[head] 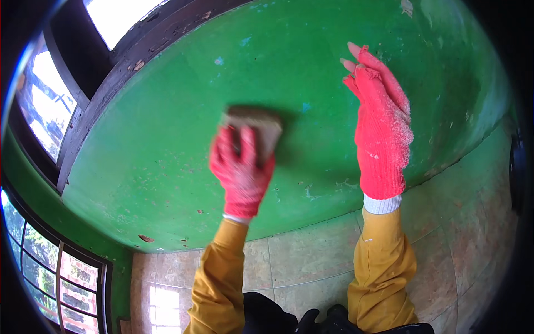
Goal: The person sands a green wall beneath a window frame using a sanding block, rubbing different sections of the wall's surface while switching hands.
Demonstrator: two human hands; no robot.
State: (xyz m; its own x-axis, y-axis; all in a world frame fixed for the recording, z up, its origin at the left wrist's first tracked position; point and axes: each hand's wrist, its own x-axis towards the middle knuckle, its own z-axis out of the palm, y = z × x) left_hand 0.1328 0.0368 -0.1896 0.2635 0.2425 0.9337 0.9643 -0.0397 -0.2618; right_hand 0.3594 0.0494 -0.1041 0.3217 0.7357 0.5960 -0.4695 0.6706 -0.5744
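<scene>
My left hand (pixel 242 171), in a red knit glove, grips a grey-brown rectangular block (pixel 267 131) against the green painted wall (pixel 175 112). Hand and block are blurred, and whether the block is a sanding block or a sponge cannot be made out. To the right, my right hand (pixel 381 121) is raised in front of the same wall with nothing in it. Its red glove leaves some fingertips bare and is whitened with dust along one side. Whether those fingers touch the wall is unclear.
Chips, pale scuffs and blue specks mark the wall. A dark, worn wooden window frame (pixel 94 106) borders it at upper left. Another barred window (pixel 58 275) stands at lower left. Floor tiles (pixel 311 254) meet the wall's foot. A dark round object (pixel 517 171) sits at the right edge.
</scene>
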